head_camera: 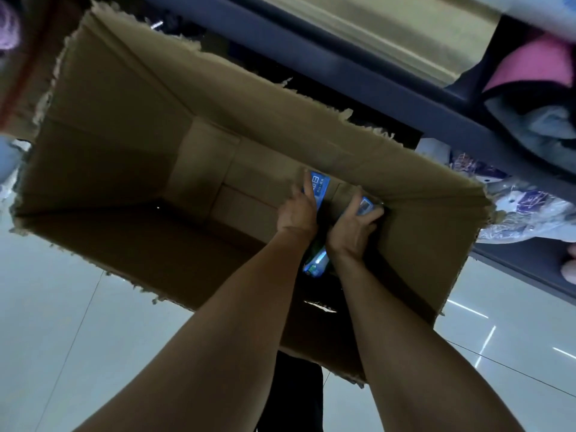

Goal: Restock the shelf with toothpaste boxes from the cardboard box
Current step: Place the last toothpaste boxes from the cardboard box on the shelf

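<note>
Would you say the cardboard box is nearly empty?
Nearly empty: the cardboard box shows bare floor; only a few toothpaste boxes remain by the hands.

The large brown corrugated cardboard box (pixel 124 126) looks matt, with rough torn rims. The pale tiled floor (pixel 62 322) is glossy. The small blue toothpaste carton (pixel 321 185) is shiny printed card.

blue toothpaste boxes (pixel 319 190), deep in torn cardboard box (pixel 124 126)
</note>
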Available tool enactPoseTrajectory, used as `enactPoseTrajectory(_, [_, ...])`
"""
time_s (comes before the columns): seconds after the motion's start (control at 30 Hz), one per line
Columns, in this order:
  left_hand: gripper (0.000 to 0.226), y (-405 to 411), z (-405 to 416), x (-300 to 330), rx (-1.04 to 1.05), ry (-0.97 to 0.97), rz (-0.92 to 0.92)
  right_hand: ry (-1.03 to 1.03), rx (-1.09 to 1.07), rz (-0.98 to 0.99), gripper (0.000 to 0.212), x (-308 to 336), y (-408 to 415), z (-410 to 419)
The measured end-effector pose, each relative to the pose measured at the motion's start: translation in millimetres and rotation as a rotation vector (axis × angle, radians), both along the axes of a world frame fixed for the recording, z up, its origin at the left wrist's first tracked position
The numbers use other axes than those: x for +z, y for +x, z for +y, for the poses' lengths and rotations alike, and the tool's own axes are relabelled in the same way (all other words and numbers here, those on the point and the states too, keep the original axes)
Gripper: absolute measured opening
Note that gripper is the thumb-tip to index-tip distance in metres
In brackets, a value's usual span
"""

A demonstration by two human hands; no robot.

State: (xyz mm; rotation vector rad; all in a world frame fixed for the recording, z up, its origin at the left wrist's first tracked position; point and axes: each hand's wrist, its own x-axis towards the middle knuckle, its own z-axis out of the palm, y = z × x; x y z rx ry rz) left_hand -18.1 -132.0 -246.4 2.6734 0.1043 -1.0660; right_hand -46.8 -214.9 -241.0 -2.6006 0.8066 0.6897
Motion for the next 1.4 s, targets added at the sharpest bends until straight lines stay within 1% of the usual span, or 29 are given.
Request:
enactPoseTrajectory(0.07, [0.087,2,7,4,0.032,-0.045,0.026,0.087,-0.021,0.001,0.084,11,1,4])
enactPoseTrajectory(0.13, [0.063,7,19,20,0.017,-0.060,0.043,0.190,-0.055,-0.025,0.093,32,1,7])
enactPoseTrajectory(0.17, [0.053,10,29,33,0.041,-0.081,0.059,0.254,-0.076,-0.056,0.094,47,0,7])
enactPoseTrajectory(0.2, [0.048,13,39,48,0.093,-0.132,0.088,0.332,-0.102,-0.098,0.094,64,-1,7])
enactPoseTrajectory(0.3, [0.047,14,74,107,0.265,-0.406,0.126,0.610,-0.214,-0.223,0.089,130,-10,5])
enactPoseTrajectory(0.37, [0.048,7,94,156,0.380,-0.629,0.114,0.819,-0.358,-0.296,0.084,175,-19,2])
enactPoseTrajectory(0.47, [0.052,-10,115,234,0.465,-0.871,0.107,1.170,-0.599,-0.350,0.061,245,-29,6])
enactPoseTrajectory(0.53, [0.049,-22,126,285,0.504,-0.989,0.095,1.313,-0.660,-0.353,0.053,292,-31,12])
enactPoseTrajectory(0.57, [0.048,-28,130,310,0.516,-1.031,0.088,1.334,-0.658,-0.360,0.053,316,-31,13])
enactPoseTrajectory(0.6, [0.047,-33,134,333,0.516,-1.057,0.075,1.332,-0.635,-0.369,0.058,340,-32,15])
enactPoseTrajectory(0.67, [0.049,-43,140,379,0.499,-1.086,0.032,1.296,-0.524,-0.390,0.078,389,-34,16])
enactPoseTrajectory(0.7, [0.049,-48,143,400,0.502,-1.101,0.018,1.259,-0.447,-0.398,0.083,412,-36,16])
enactPoseTrajectory(0.73, [0.047,-51,147,420,0.524,-1.119,0.016,1.213,-0.381,-0.408,0.081,434,-39,16])
enactPoseTrajectory(0.8, [0.041,-56,154,457,0.570,-1.169,0.019,1.128,-0.299,-0.443,0.062,474,-42,14])
enactPoseTrajectory(0.87, [0.043,-61,161,486,0.601,-1.224,0.042,1.056,-0.253,-0.473,0.046,507,-47,14])
enactPoseTrajectory(0.9, [0.047,-62,165,497,0.635,-1.255,0.066,1.034,-0.241,-0.479,0.043,520,-50,13])
enactPoseTrajectory(0.97, [0.054,-64,172,516,0.667,-1.299,0.087,1.016,-0.218,-0.495,0.045,540,-57,12])
enactPoseTrajectory(1.07, [0.058,-62,178,541,0.637,-1.326,0.040,0.975,-0.169,-0.550,0.047,560,-61,13])
enactPoseTrajectory(1.17, [0.053,-58,177,557,0.617,-1.254,-0.083,0.975,-0.204,-0.585,0.046,569,-57,12])
enactPoseTrajectory(1.23, [0.045,-51,176,563,0.634,-1.135,-0.185,1.012,-0.243,-0.594,0.046,573,-52,8])
enactPoseTrajectory(1.3, [0.042,-37,174,568,0.601,-1.002,-0.273,1.037,-0.259,-0.603,0.048,576,-42,1])
enactPoseTrajectory(1.37, [0.041,-15,171,575,0.464,-0.905,-0.363,1.029,-0.271,-0.618,0.050,580,-29,-7])
enactPoseTrajectory(1.4, [0.040,-1,169,579,0.347,-0.831,-0.427,1.007,-0.269,-0.627,0.051,583,-21,-11])
